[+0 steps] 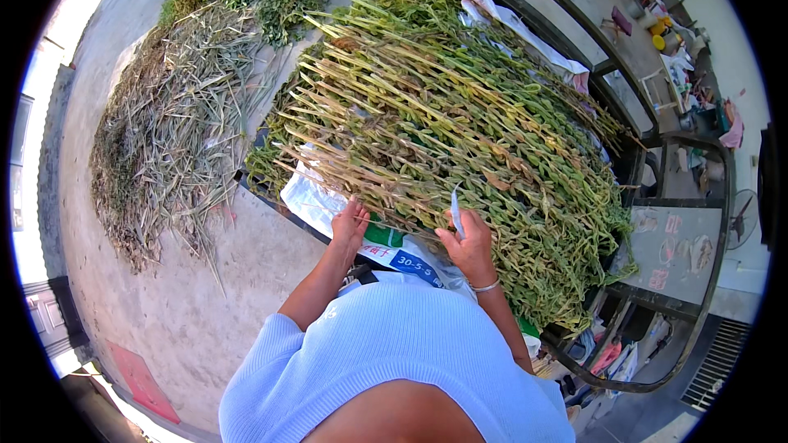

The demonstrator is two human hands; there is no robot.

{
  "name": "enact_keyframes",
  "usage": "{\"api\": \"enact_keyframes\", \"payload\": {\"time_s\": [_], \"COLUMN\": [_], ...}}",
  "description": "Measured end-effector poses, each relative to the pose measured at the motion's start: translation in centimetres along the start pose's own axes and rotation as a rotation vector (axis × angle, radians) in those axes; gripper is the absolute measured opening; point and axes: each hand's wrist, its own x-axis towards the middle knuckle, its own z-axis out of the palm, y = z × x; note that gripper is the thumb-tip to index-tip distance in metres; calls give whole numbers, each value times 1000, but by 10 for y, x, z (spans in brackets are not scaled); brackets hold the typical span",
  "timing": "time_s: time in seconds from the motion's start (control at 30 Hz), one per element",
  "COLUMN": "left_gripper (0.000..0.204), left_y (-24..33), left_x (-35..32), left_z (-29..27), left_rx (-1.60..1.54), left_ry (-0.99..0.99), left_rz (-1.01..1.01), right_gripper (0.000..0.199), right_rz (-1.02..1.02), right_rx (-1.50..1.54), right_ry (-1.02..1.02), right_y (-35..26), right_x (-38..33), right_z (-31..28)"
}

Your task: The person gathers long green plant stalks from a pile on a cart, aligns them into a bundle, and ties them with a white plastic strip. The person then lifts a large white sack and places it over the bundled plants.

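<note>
Long cut plant stalks (427, 107), green to brown and lined with pods, lie heaped side by side on a dark metal cart bed. My left hand (350, 226) is closed at the near edge of the heap, its fingertips pinching a thin dry stalk. To its right, my right hand (469, 248) is closed round a pale narrow strip (456, 212) that points up; whether it is a blade or a piece of plastic I cannot tell. Under the near stalks and both hands lies a white printed sack (305, 190) with green and blue patches.
Black rails (607, 41) frame the cart's far and right sides. A flat grey panel (675, 250) stands at the right. Dry stalks (189, 115) are spread over the concrete floor at left, with leafy green plants (283, 8) behind. A fan (743, 217) and household clutter stand far right.
</note>
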Motion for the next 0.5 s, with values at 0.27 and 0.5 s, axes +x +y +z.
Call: {"api": "enact_keyframes", "payload": {"time_s": [0.27,0.5], "left_gripper": [24,44], "left_y": [6,30], "left_x": [8,-5], "left_z": [28,85], "left_rx": [206,436], "left_ry": [-349,-461], "left_rz": [-138,-225], "right_gripper": [69,33], "right_rz": [80,87], "right_rx": [-705,-612], "right_ry": [-206,-175], "right_y": [24,59], "right_x": [54,131], "right_z": [45,5]}}
